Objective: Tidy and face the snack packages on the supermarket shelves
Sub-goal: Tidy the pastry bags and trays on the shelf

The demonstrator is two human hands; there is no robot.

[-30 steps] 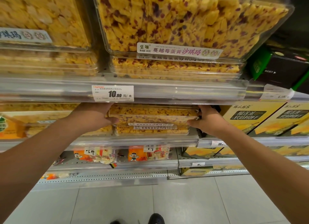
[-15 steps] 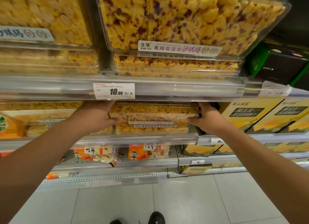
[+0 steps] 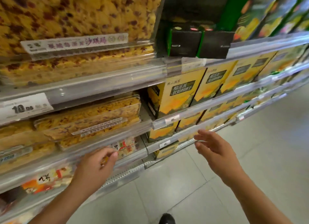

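Both hands have let go of the clear sachima trays, which now sit stacked and squared on the middle shelf. Left hand loosely curled, right hand spread, both empty; yellow durian boxes probably follow.

I see both forearms bare, extending up from the lower frame edge. Left hand: back toward the camera, fingers curled loosely inward, holding nothing. Right hand: raised, fingers spread and pointing left, empty. The hands are well apart.
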